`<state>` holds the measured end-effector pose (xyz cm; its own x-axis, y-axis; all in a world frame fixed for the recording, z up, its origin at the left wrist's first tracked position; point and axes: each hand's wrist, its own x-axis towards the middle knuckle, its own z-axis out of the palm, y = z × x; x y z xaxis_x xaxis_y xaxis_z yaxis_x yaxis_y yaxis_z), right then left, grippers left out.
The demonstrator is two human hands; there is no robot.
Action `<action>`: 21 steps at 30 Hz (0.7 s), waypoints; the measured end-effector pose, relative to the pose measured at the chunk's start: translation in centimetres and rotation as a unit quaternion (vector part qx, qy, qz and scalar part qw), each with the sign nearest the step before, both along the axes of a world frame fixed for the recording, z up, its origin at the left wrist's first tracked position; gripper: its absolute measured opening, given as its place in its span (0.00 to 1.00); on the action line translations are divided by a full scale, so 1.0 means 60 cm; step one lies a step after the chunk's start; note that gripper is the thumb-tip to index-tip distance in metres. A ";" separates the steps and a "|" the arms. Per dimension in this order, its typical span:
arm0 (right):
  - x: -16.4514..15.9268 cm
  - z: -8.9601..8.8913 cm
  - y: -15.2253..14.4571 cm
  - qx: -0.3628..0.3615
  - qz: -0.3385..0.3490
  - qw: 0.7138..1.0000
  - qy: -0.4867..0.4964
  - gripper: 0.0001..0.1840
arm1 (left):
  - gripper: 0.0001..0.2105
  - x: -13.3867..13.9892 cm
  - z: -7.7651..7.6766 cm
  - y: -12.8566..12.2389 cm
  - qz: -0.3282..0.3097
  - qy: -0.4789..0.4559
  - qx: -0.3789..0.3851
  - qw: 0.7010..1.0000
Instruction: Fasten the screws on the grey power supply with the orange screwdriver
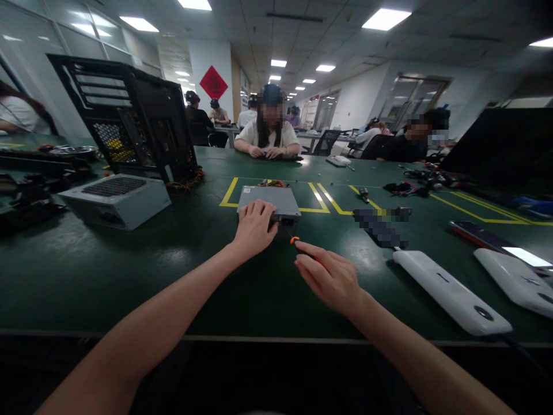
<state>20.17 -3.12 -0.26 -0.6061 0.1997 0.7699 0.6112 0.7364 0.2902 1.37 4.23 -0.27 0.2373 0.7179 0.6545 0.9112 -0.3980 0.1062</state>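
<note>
A grey computer power supply (pixel 283 199) lies on the green table in front of me, its socket side facing me and coloured wires behind it. My left hand (pixel 256 226) rests on its top left part, with the fingers curved over the near edge. In my right hand (pixel 330 276) is a screwdriver (pixel 294 240) with an orange handle, most of it hidden by the fingers. Its thin tip points toward the near side of the power supply, close to the socket. Whether the tip touches the case I cannot tell.
At left stand a second power supply (pixel 116 199) and a black computer case (pixel 129 115). White power banks (pixel 449 291), phones and cables lie at right. Yellow tape (pixel 324 199) marks the table (pixel 194 288). Across it sits a person (pixel 270 129), hands on the table.
</note>
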 end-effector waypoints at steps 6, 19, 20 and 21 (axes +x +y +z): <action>-0.001 -0.004 0.002 -0.005 0.000 0.999 -0.044 0.10 | 0.13 0.000 0.000 0.001 0.000 -0.001 0.005 1.000; 0.001 -0.012 0.004 -0.035 0.013 0.999 -0.008 0.11 | 0.13 0.000 0.000 -0.001 0.002 0.002 0.007 1.000; 0.001 -0.012 0.005 -0.035 0.014 0.999 -0.001 0.11 | 0.13 0.000 0.000 0.000 0.002 0.003 0.007 1.000; 0.002 -0.012 0.006 -0.034 0.011 0.999 0.006 0.12 | 0.14 0.000 -0.001 0.000 0.001 0.003 0.007 1.000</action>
<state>20.28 -2.79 -0.97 -0.6017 0.2389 0.7622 0.5979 0.7674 0.2314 1.37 4.22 -0.31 0.2397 0.7095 0.6627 0.9124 -0.3978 0.0959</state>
